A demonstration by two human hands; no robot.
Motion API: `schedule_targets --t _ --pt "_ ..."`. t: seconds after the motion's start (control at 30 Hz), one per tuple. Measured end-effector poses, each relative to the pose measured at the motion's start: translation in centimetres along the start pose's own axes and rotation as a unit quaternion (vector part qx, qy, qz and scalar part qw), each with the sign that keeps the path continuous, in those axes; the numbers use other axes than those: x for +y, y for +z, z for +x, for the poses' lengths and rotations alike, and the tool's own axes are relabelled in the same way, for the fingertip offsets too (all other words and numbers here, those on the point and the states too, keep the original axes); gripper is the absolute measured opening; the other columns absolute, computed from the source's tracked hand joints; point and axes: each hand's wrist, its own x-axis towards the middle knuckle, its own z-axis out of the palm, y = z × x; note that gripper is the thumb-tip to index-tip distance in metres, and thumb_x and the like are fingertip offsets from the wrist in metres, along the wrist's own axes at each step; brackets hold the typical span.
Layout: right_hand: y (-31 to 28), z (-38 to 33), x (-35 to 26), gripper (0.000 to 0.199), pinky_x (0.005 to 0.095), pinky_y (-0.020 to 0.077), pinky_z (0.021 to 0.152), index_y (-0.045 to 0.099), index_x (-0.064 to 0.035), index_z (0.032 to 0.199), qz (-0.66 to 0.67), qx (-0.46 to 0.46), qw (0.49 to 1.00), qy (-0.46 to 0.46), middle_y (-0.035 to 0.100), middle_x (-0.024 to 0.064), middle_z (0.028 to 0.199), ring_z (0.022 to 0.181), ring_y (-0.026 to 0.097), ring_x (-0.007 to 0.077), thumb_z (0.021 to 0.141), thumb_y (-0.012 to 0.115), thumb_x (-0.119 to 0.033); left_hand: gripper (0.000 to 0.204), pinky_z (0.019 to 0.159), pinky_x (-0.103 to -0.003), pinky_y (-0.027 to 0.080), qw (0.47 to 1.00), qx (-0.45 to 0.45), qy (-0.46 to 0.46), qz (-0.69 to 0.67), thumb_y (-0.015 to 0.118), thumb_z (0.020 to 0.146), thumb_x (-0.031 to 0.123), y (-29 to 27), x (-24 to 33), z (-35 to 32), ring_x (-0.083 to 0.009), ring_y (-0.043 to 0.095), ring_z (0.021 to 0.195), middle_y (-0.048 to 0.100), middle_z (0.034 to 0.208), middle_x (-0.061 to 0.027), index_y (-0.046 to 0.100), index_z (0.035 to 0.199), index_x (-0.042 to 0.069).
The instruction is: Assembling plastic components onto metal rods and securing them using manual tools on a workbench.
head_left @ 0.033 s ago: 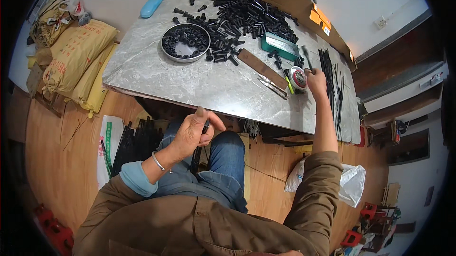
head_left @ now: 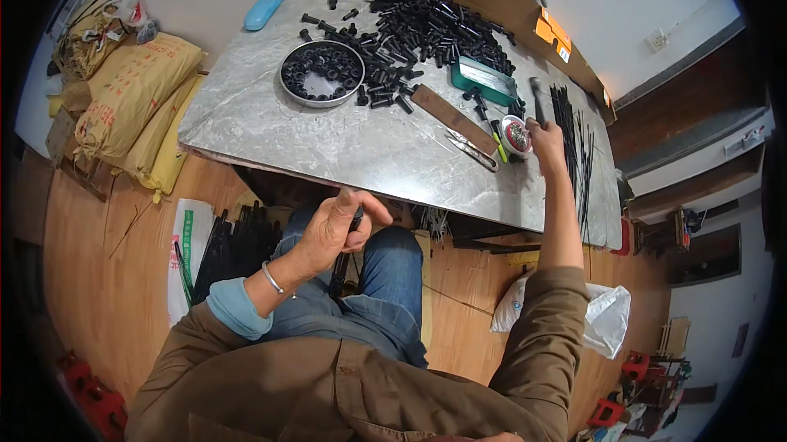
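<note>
Swung toward the grey tabletop's right edge, a slim dark-grey tool fills the closed right hand, the left hand gripping a black rod.

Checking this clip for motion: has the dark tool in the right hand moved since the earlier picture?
Yes, the upper end of the dark tool has swung slightly right, away from the green tray.

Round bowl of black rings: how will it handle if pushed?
The bowl will probably stay rigid; its wall looks metallic. Many black rings inside may make it heavy for its size. They look loose, so a shove could shift them.
</note>
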Motion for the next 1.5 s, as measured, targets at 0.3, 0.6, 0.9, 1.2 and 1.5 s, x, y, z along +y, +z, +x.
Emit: schedule_targets --t 0.3,0.6,0.9,1.2,1.5 --pt "0.1 -19.7 -12.2 0.020 0.0271 0.0366 0.057 0.049 -0.0090 0.081 0.725 -0.282 0.626 0.058 0.043 -0.0008 0.072 0.059 0.038 0.0089 0.093 0.055 -0.024 0.062 0.066 -0.023 0.040 0.982 -0.011 0.168 0.083 0.038 0.097 0.051 1.8 0.5 -1.3 -0.0090 0.045 0.079 0.043 0.102 -0.0049 0.053 0.123 -0.003" --pt "1.8 -27.7 -18.0 0.020 0.0252 0.0368 0.055 0.054 -0.0053 0.083 0.779 -0.224 0.584 0.054 0.046 -0.0002 0.070 0.060 0.041 0.0088 0.092 0.060 -0.022 0.061 0.070 -0.022 0.040 0.961 0.082 0.224 0.142 0.037 0.096 0.051 2.7 0.0 -3.3 -0.0086 0.044 0.081 0.043 0.102 -0.0040 0.053 0.122 -0.002" --pt "2.9 -29.0 -19.3 0.020 0.0256 0.0418 0.049 0.055 -0.0027 0.083 0.651 -0.051 0.756 0.040 0.053 0.0013 0.069 0.059 0.050 0.0098 0.093 0.060 -0.020 0.060 0.068 -0.021 0.041 0.946 0.132 0.230 0.185 0.039 0.097 0.047 4.1 -1.7 -5.2 -0.0092 0.043 0.081 0.043 0.102 -0.0038 0.045 0.135 0.001" --pt "3.1 -29.3 -19.6 0.019 0.0227 0.0428 0.058 0.058 0.0004 0.090 0.570 -0.027 0.819 -0.058 0.057 0.0011 0.074 0.066 0.050 0.0067 0.094 0.059 -0.019 0.051 0.073 -0.023 0.041 0.962 0.124 0.205 0.128 0.042 0.099 0.038 2.6 -1.4 -5.6 -0.0113 0.046 0.082 0.046 0.095 -0.0038 0.048 0.132 0.000" --pt "2.4 -29.8 -19.5 0.022 0.0266 0.0473 0.051 0.057 0.0021 0.087 0.705 -0.198 0.681 -0.010 0.053 0.0051 0.066 0.056 0.053 0.0128 0.095 0.055 -0.019 0.065 0.064 -0.021 0.039 0.976 0.109 0.164 0.090 0.033 0.098 0.052 1.2 -0.7 -5.4 -0.0065 0.042 0.074 0.041 0.093 -0.0004 0.049 0.131 -0.002"
